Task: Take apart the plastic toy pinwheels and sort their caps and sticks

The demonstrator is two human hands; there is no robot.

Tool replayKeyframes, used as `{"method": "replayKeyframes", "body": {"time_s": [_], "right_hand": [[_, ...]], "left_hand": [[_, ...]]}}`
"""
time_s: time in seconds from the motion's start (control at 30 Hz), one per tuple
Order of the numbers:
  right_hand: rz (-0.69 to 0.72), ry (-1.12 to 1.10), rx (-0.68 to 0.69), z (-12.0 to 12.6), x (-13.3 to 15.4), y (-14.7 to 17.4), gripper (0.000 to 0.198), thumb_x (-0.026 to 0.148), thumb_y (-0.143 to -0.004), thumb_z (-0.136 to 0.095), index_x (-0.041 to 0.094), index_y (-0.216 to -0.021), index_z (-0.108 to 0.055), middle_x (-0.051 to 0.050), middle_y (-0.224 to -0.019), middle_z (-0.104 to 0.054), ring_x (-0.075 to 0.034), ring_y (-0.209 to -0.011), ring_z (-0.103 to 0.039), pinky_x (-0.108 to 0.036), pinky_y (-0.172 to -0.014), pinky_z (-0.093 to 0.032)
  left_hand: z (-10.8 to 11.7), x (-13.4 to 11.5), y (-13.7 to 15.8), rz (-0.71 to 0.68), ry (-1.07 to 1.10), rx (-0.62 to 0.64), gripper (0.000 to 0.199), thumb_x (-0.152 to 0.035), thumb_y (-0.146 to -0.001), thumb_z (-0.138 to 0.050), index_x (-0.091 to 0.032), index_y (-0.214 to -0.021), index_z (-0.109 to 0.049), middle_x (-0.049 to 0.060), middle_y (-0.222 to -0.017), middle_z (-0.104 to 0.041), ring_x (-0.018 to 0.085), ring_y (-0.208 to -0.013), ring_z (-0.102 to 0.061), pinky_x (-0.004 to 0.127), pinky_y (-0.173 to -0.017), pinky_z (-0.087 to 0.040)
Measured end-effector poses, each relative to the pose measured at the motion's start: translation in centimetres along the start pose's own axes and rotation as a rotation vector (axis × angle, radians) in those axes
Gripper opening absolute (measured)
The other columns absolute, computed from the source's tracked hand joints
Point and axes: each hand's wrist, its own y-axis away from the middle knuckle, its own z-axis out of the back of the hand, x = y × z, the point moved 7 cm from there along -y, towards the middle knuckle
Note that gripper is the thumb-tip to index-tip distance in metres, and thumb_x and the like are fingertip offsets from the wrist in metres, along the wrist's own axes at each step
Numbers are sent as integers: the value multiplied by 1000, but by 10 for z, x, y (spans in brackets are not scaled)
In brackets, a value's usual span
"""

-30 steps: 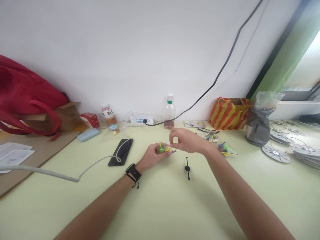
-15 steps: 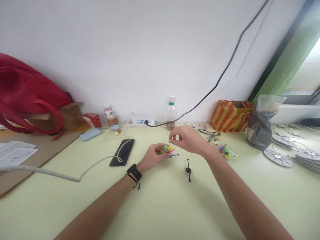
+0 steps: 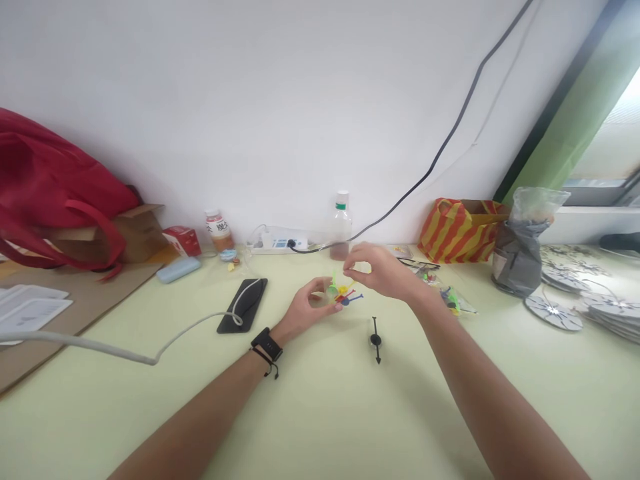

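My left hand [image 3: 305, 308], with a black watch on its wrist, is curled around a small cluster of coloured plastic arrow spinners [image 3: 345, 300]. Green, yellow, red and blue pieces fan out from between its thumb and fingers. Just above and to the right, my right hand [image 3: 375, 270] is closed in a pinch. Whatever its fingertips hold is too small to make out; a bit of yellow shows behind them. A black arrow spinner [image 3: 376, 341] lies on the table below the right hand.
Bags of coloured pieces [image 3: 453, 301] lie right of my right forearm. A black phone [image 3: 243, 307] with a cable is at left. A clear bottle [image 3: 341, 227] and a power strip [image 3: 275, 244] stand by the wall. Grey discs [image 3: 554, 313] are stacked far right.
My right hand has shifted slightly up and right, its fingers pinched. My left hand has turned a little, so the coloured spinners fan out more visibly.
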Motion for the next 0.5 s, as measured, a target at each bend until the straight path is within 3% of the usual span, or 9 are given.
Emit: {"method": "replayKeyframes", "body": {"time_s": [0.13,0.23,0.37,0.5], "right_hand": [[48,-3,16,-2,5,0,12,21,-92,-64,21,-83,-71,-4,-92,-71,-20,-93,-62,-32,-84,-45],[-19,23,88,-7,3,3,6,26,-90,-68,23,-90,-73,-4,-99,-73,-21,-96,-63,-33,-83,-46],[-168,46,212,-15,-4,10,23,39,-88,-70,26,-107,-74,-5,-116,-73,-26,-107,-64,-37,-87,-47],[-160,14,249,-21,-4,12,29,41,-90,-67,29,-115,-72,-4,-124,-70,-27,-118,-60,-40,-97,-45]], "left_hand": [[-3,-3,1,-5,-3,45,53,-45,-77,-83,-21,-122,-68,9,-119,-71,27,-111,-65,34,-90,-50],[-8,-2,3,14,-4,102,44,-45,-80,-80,-17,-113,-73,10,-108,-74,25,-98,-67,34,-84,-51],[-12,-1,4,13,26,130,38,-44,-82,-79,-15,-106,-75,10,-102,-75,24,-92,-67,34,-81,-51],[-14,-2,5,-4,31,147,38,-42,-80,-81,-14,-106,-75,9,-102,-74,22,-89,-66,31,-78,-50]]}}
